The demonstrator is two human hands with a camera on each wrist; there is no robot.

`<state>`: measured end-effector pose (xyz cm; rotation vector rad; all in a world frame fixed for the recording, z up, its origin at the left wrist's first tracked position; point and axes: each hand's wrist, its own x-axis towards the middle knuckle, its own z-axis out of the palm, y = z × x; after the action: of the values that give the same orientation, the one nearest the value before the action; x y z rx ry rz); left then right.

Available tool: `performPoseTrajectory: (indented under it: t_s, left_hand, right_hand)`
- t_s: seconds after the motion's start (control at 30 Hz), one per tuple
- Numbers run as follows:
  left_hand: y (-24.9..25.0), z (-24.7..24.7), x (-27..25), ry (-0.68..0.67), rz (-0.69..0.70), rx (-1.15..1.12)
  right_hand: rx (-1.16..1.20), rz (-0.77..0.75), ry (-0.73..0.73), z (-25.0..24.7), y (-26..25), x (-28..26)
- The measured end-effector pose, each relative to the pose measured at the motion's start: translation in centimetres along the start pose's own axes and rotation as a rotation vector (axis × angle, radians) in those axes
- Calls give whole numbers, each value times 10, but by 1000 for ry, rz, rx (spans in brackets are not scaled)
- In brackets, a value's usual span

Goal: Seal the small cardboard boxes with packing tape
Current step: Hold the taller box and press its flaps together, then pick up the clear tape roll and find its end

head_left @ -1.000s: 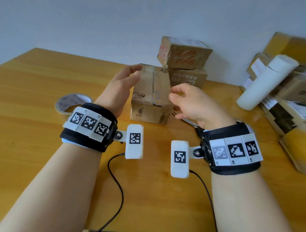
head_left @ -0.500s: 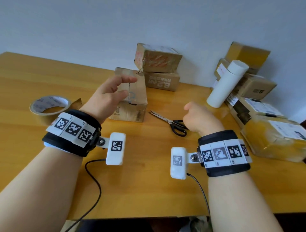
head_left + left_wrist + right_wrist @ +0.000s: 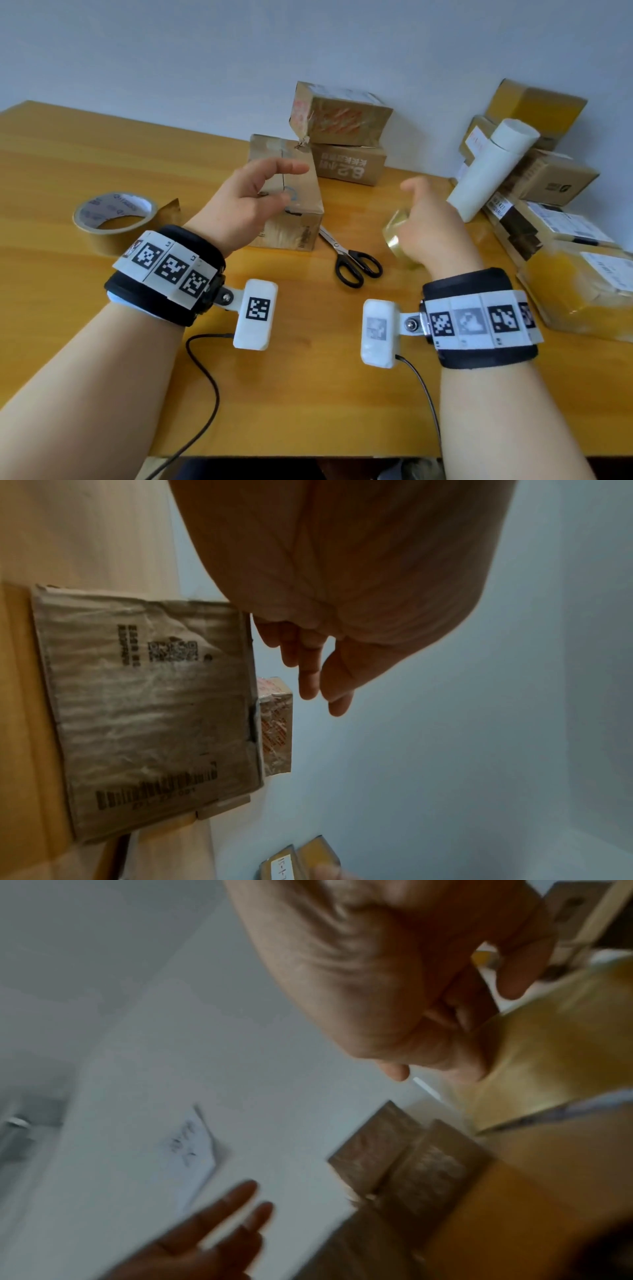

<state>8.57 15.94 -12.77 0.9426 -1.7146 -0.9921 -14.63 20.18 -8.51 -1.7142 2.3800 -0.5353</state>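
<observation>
The right hand (image 3: 433, 229) is curled round a small roll of clear yellowish packing tape (image 3: 397, 233), held up off the wooden table (image 3: 102, 147); the left hand (image 3: 243, 202) holds nothing, its fingers loosely spread in the air in front of the small cardboard box (image 3: 294, 219). In the head view that box stands on the table just beyond the left hand, a seam running down its top. Behind it two more boxes are stacked (image 3: 342, 137) against the wall. Black-handled scissors (image 3: 352, 260) lie between the box and the right hand. A larger roll of brown tape (image 3: 113, 219) sits well to the left. At the right edge a pile of parcels (image 3: 555, 205) has a white tube (image 3: 493, 164) leaning on it.

From the left wrist, the left hand's fingers (image 3: 308, 669) hang relaxed, apart from the box (image 3: 147, 710), whose printed side with a barcode faces the camera.

The right wrist view is blurred: the right hand's fingers (image 3: 445, 1031) wrap the yellowish tape roll (image 3: 555, 1053), and the left hand's fingertips (image 3: 240, 1196) show at the bottom.
</observation>
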Motion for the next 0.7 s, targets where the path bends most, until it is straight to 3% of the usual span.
performPoseTrajectory:
  t_s: [0.13, 0.33, 0.7]
  left_hand:
    - [0, -5, 1, 6, -2, -48]
    - [5, -7, 0, -5, 46, -54]
    - [-10, -5, 5, -57, -21, 36]
  right_hand:
    - [125, -188, 23, -21, -26, -3]
    - [35, -321, -215, -24, -57, -7]
    - [10, -367, -202, -10, -72, 5]
